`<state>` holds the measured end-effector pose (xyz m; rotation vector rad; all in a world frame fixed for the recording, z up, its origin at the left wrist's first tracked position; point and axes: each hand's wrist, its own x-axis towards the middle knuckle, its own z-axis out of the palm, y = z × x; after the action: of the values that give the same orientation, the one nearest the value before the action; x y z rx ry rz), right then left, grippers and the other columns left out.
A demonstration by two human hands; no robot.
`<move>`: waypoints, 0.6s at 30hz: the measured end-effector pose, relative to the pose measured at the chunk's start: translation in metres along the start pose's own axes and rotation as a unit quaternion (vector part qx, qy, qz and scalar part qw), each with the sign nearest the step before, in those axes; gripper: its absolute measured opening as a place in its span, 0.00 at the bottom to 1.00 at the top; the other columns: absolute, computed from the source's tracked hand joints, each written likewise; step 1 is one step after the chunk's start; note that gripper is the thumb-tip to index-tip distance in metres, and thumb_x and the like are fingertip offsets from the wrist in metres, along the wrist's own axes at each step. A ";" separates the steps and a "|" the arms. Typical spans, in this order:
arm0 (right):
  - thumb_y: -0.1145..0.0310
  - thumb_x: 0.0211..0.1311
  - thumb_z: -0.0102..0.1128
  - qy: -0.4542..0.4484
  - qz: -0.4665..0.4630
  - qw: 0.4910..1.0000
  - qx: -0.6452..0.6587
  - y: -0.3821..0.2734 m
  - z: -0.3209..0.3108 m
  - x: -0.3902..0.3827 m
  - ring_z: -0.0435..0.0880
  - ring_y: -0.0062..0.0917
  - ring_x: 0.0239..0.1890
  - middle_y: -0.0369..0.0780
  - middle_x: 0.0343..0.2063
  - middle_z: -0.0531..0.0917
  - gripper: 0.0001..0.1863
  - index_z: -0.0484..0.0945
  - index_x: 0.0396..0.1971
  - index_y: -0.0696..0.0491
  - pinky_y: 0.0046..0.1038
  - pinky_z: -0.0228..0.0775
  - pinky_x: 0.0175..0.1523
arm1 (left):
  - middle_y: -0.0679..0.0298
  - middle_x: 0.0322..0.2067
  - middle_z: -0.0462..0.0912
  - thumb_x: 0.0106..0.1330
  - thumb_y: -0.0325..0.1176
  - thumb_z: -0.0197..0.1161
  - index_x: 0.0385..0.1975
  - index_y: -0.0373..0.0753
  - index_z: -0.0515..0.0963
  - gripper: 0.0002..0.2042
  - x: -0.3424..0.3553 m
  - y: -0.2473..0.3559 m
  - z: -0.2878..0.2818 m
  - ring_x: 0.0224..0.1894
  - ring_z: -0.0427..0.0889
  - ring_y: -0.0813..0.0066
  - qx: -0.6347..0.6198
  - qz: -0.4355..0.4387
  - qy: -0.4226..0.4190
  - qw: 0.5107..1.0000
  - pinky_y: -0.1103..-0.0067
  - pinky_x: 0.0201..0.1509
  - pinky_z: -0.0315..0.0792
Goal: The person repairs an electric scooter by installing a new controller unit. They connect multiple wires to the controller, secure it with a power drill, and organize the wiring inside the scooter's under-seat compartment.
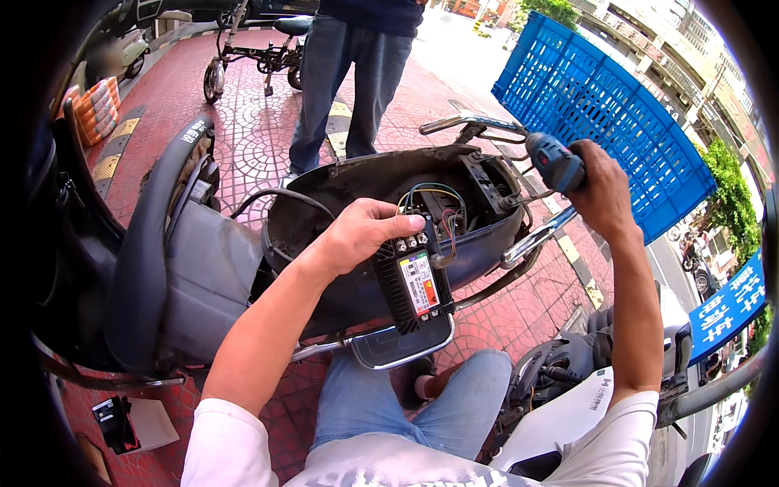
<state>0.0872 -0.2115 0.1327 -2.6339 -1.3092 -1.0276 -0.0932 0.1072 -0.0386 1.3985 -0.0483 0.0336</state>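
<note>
My left hand grips a black finned controller box with a coloured label, held over the open seat compartment of a dark scooter. Coloured wires run from the box's top into the compartment. My right hand is closed around a blue-grey cordless power tool, raised above the scooter's rear rack bar, its nose pointing left toward the compartment's rear end.
The lifted seat stands at the left. A person in jeans stands beyond the scooter on red brick paving. A blue plastic crate lies at the right. A folding bicycle is parked far back. A white scooter sits at lower right.
</note>
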 end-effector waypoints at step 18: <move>0.73 0.45 0.77 0.025 0.138 0.919 0.368 -0.176 -0.044 -0.184 0.87 0.36 0.41 0.45 0.40 0.86 0.27 0.80 0.48 0.62 0.32 0.78 0.49 | 0.64 0.28 0.89 0.69 0.46 0.75 0.38 0.30 0.90 0.20 -0.007 -0.004 0.005 0.33 0.83 0.84 0.182 0.094 0.052 0.977 0.78 0.43 0.78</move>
<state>-0.1422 -0.2404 0.0179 -2.1008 -0.9970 -0.4279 -0.0998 0.1013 -0.0421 1.7528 -0.0897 0.2851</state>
